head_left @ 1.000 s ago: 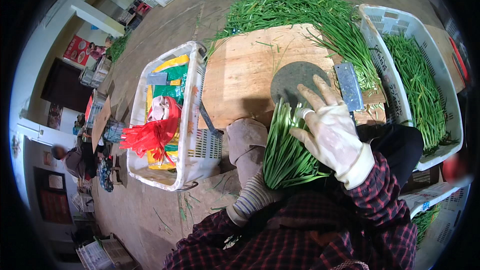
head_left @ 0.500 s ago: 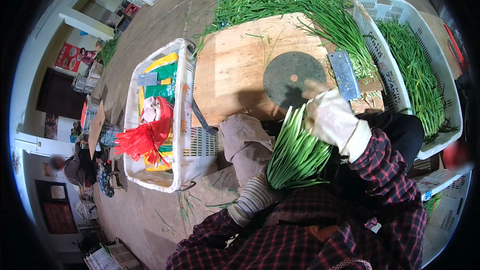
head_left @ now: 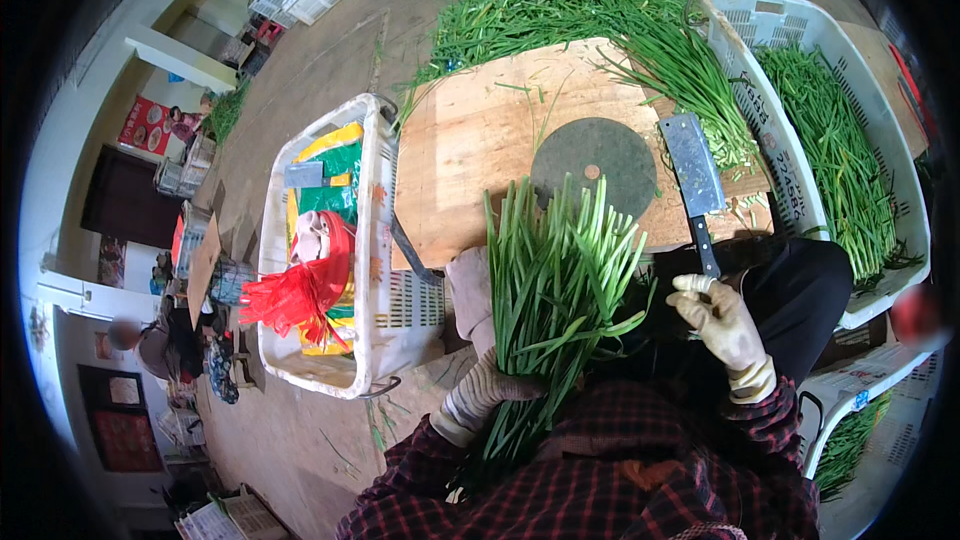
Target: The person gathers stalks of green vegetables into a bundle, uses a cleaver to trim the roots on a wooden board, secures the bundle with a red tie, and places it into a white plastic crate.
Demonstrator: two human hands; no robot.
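Observation:
My left hand (head_left: 482, 395), in a striped, pale glove, grips a thick bunch of garlic chives (head_left: 560, 290) by its lower part. The bunch stands upright before my lap, pale cut ends at the top. My right hand (head_left: 722, 328), in a whitish glove, is to the right of the bunch with loosely bent, parted fingers and nothing in them. Just above those fingertips is the black handle of a cleaver (head_left: 693, 162). Its broad blade lies on the right part of the wooden board (head_left: 450, 155), beside a round dark chopping disc (head_left: 594, 168).
Loose chives (head_left: 560, 15) are heaped behind the board. A white crate (head_left: 815, 170) of chives stands at the right. The left crate (head_left: 385, 350) holds red ties (head_left: 295, 290), coloured bags and a small cleaver (head_left: 315, 176). Another person (head_left: 165, 340) is at the far left.
The bunch has risen upright and shifted left in my left hand. My right hand has come off its top and moved right and nearer, leaving the cleaver's handle in view.

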